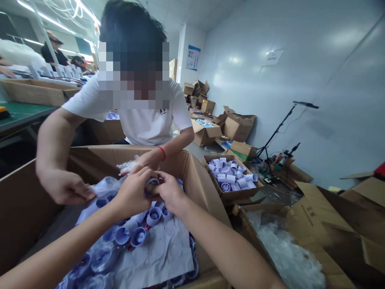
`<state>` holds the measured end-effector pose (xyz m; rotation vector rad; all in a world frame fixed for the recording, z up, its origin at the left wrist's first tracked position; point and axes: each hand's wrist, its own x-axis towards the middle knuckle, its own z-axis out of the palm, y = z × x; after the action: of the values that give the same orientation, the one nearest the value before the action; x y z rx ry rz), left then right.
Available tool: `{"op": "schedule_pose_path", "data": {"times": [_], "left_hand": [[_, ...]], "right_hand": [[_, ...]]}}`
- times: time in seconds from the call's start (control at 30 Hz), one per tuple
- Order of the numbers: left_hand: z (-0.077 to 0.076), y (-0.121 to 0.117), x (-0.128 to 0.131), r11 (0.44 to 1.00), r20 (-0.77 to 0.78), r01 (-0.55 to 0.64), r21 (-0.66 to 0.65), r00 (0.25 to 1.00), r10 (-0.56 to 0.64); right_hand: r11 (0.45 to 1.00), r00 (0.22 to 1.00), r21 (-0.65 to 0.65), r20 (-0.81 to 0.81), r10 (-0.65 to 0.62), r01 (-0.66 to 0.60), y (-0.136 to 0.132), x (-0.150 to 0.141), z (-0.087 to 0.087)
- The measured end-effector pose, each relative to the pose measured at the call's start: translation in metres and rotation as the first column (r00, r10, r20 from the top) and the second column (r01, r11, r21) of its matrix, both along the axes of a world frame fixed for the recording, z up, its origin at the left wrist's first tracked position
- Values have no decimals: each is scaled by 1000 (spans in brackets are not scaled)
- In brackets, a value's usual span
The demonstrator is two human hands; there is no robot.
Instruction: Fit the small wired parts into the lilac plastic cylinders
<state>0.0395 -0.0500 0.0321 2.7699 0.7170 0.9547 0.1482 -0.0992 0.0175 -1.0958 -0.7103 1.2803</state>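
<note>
Both of my hands meet over a large cardboard box. My left hand curls around a lavender plastic cup-shaped part from the left. On its right side, the fingers of my right hand close on the same part. Its open end faces me, and my fingers hide much of it. Below lie several similar lavender cups, some in clear plastic wrap, beside a crumpled grey paper sheet. Across the box, a co-worker's hand touches a wrapped piece, while their other hand is partly behind mine.
To the right stands a smaller carton of lavender cylinders. Nearer me, an open box holds clear plastic bags. A black tripod stands by the wall. At left is a green-topped table with a cardboard tray.
</note>
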Motion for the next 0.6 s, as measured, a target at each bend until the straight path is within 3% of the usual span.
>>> {"op": "schedule_pose_path", "data": {"times": [0.07, 0.2, 0.4, 0.6], "left_hand": [[-1, 0, 0, 1000, 20, -4, 1, 1000, 4], [-1, -1, 0, 1000, 58, -12, 1, 998, 12], [1, 0, 1, 1000, 73, 0, -6, 997, 0], [-7, 10, -6, 995, 81, 79, -58, 994, -74]], "right_hand": [[1000, 999, 7, 24, -25, 25, 0, -1, 0], [980, 970, 144, 178, -166, 141, 0, -7, -3], [999, 999, -4, 29, -41, 41, 2, -5, -2], [996, 993, 73, 109, -50, 42, 7, 0, 9]]}}
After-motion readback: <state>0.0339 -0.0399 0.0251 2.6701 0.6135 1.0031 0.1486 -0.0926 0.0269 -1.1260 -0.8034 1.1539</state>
